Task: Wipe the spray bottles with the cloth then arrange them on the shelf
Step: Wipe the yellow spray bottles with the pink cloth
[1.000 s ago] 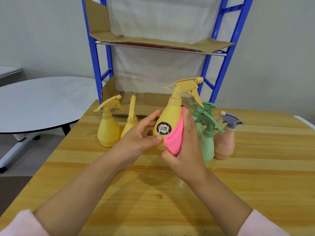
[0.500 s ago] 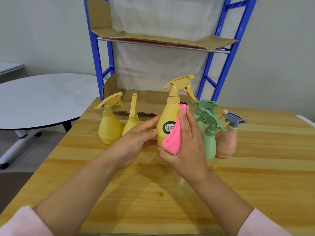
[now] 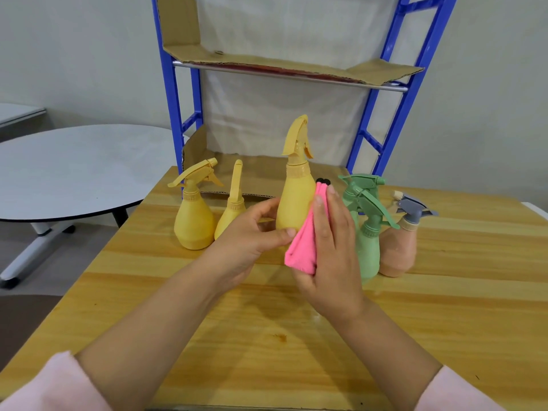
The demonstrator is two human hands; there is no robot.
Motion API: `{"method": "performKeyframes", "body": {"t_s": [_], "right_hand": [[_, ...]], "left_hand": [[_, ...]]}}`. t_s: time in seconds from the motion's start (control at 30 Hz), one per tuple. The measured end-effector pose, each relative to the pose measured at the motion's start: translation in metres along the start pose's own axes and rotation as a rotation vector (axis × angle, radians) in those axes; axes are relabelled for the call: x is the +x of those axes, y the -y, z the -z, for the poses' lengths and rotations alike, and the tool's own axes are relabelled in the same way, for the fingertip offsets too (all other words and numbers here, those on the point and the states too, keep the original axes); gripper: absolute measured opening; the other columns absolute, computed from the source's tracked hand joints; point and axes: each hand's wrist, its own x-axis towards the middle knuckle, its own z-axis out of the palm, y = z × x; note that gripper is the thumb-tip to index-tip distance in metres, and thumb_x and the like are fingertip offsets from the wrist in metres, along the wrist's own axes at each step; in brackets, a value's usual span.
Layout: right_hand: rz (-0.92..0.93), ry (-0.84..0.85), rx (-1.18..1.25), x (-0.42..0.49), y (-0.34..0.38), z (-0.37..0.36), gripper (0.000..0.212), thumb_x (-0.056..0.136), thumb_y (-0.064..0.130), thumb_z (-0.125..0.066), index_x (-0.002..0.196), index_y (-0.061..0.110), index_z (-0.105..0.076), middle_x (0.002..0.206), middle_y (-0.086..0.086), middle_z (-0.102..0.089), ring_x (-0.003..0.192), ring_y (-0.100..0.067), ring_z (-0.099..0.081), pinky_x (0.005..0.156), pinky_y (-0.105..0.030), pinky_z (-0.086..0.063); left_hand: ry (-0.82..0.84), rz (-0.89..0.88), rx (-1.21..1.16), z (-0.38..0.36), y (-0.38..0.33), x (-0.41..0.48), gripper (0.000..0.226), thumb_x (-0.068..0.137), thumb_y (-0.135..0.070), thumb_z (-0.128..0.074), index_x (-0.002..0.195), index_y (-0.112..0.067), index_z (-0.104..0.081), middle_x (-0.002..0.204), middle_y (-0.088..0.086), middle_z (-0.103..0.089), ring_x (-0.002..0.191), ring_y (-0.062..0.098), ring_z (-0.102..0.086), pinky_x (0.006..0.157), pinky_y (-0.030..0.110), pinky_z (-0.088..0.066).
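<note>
The held yellow spray bottle point(image 3: 295, 203) stands upright above the wooden table point(image 3: 444, 307), long axis vertical, its trigger head turned so the nozzle points away toward the blue shelf point(image 3: 412, 84). The left hand point(image 3: 252, 235) grips its lower body, thumb across the front. The right hand point(image 3: 332, 247) presses the pink cloth point(image 3: 302, 241) flat against the bottle's right side, fingers extended upward. Two yellow bottles point(image 3: 194, 221) stand at left, a green bottle point(image 3: 369, 238) and a peach bottle point(image 3: 398, 250) at right
</note>
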Motion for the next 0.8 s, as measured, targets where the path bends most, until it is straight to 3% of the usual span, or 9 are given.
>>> {"method": "performKeyframes", "body": {"t_s": [0.17,0.27,0.33,0.47,0.63,0.8], "right_hand": [[-0.045,-0.074,-0.003,0.003,0.003,0.001,0.093,0.071,0.031,-0.075,0.143,0.005,-0.021,0.151,-0.016,-0.02,0.143,-0.033,-0.022,0.115,-0.047,-0.026],[-0.15,-0.112,0.14,0.005,0.002,0.003,0.1,0.067,0.027,-0.08,0.145,0.004,-0.022,0.151,-0.012,-0.026,0.143,-0.023,-0.023,0.117,-0.036,-0.022],[-0.252,-0.12,0.31,0.006,0.002,0.006,0.099,0.065,0.023,-0.078,0.146,0.003,-0.024,0.15,-0.002,-0.03,0.142,-0.016,-0.025,0.117,-0.03,-0.022],[-0.337,-0.078,0.458,0.007,-0.001,0.003,0.1,0.06,0.012,-0.075,0.146,0.009,-0.025,0.144,0.008,-0.034,0.137,-0.006,-0.031,0.111,-0.02,-0.026],[-0.317,-0.075,0.495,0.006,-0.002,0.0,0.095,0.061,0.019,-0.064,0.146,0.009,-0.023,0.146,0.007,-0.033,0.139,-0.009,-0.03,0.11,-0.019,-0.026],[-0.136,-0.047,0.235,0.008,-0.002,0.002,0.085,0.068,0.02,-0.054,0.142,-0.009,-0.023,0.15,-0.019,-0.028,0.143,-0.025,-0.024,0.116,-0.032,-0.021]], "left_hand": [[0.025,-0.002,0.013,-0.002,0.0,0.002,0.054,0.068,-0.017,-0.08,0.116,-0.028,-0.058,0.117,-0.005,-0.061,0.104,0.015,-0.061,0.092,0.032,-0.051],[0.067,-0.011,-0.059,0.0,-0.002,0.004,0.033,0.09,-0.012,-0.055,0.122,-0.017,-0.056,0.121,0.0,-0.063,0.102,0.013,-0.061,0.088,0.028,-0.05],[0.065,-0.025,-0.051,0.001,-0.003,0.006,0.03,0.095,-0.005,-0.043,0.119,-0.015,-0.057,0.112,0.0,-0.065,0.096,0.011,-0.061,0.082,0.027,-0.051],[0.071,-0.012,-0.026,0.003,-0.002,0.011,0.028,0.086,-0.009,-0.059,0.112,-0.019,-0.055,0.103,0.002,-0.065,0.091,0.013,-0.062,0.076,0.026,-0.053],[0.073,0.024,-0.11,0.007,0.002,0.014,0.044,0.075,-0.013,-0.065,0.118,-0.016,-0.054,0.108,0.004,-0.06,0.092,0.014,-0.064,0.079,0.03,-0.055],[0.076,0.006,-0.03,0.009,-0.001,0.011,0.054,0.074,-0.007,-0.074,0.12,-0.026,-0.054,0.108,0.001,-0.056,0.092,0.015,-0.06,0.08,0.024,-0.053]]}}
